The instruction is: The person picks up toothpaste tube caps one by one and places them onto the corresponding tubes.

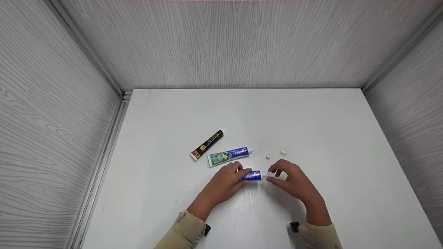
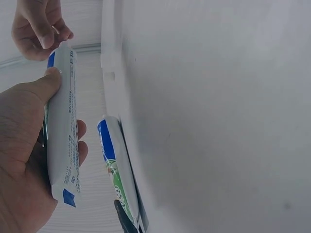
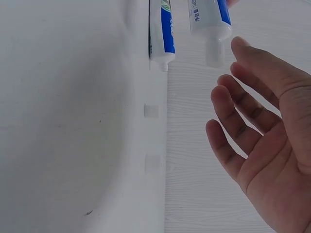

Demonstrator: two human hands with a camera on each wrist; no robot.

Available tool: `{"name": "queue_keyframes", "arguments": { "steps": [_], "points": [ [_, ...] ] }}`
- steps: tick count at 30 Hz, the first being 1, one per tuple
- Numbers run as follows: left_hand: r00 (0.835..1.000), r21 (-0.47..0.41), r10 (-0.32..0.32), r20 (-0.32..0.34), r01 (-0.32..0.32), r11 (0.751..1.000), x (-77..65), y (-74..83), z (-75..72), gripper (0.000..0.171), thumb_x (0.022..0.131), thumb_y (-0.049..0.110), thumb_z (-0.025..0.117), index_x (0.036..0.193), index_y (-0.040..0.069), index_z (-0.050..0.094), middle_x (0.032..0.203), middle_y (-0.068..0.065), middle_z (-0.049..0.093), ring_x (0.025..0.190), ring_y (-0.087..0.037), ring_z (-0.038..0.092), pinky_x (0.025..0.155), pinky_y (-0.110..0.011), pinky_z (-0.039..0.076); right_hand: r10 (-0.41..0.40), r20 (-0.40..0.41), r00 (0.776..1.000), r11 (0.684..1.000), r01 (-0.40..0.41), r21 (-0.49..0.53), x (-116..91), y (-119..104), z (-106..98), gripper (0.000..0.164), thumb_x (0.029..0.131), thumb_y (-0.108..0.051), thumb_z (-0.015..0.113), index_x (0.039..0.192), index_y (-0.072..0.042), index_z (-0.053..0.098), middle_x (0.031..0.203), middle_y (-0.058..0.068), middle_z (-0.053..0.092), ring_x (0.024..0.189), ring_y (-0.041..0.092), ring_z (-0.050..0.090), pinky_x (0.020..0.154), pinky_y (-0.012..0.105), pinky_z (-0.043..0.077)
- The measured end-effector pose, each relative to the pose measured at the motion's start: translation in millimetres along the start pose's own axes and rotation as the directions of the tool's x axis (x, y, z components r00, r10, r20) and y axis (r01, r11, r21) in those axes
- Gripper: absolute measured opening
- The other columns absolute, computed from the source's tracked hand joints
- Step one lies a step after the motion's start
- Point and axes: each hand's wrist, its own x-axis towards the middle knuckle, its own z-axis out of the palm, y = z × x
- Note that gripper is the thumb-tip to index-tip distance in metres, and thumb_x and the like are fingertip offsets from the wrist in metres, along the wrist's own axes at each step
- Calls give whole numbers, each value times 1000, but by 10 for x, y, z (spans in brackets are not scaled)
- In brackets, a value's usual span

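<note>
Over the white bench [image 1: 322, 128], the left hand [image 1: 223, 183] holds a blue-and-white tube [image 1: 253, 175], fingers curled round its body; the right hand [image 1: 294, 180] hangs just beside the translucent cap [image 3: 215, 56] at its nozzle end, fingers loosely parted and gripping nothing; two small pale pieces [image 1: 268, 156] [image 1: 283, 151] lie nearby. To work the cap well, thumb and forefinger should pinch it squarely and turn in line with the nozzle; the left grip should steady the tube without squeezing, lest paste ooze out.
</note>
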Motion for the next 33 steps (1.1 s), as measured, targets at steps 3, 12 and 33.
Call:
{"name": "queue_keyframes", "arguments": {
  "steps": [3,12,33],
  "points": [
    [1000,3,-3,1,3,1000,0,7,-3,40,105,33,69,144,19,67,113,-2,61,96,-15,56,88,-34,50,3,13,1000,1000,-3,-2,-3,-6,8,24,88,-10,88,107,-18,75,103,-6,72,90,15,68,82,44,59],
    [1000,5,-2,8,2,1000,1,30,-13,40,105,32,69,143,18,67,113,-3,62,95,-16,56,86,-34,51,3,30,1000,1000,-3,-1,38,-37,55,23,88,-1,85,100,-18,75,100,-7,71,89,14,67,84,45,60],
    [1000,27,-13,27,12,1000,-27,9,-37,41,107,35,66,144,18,66,115,-3,61,96,-15,56,86,-34,51,43,132,990,999,-42,-15,65,-38,70,17,106,-19,68,116,-10,77,108,-4,73,96,13,67,90,50,58]
  ]
}}
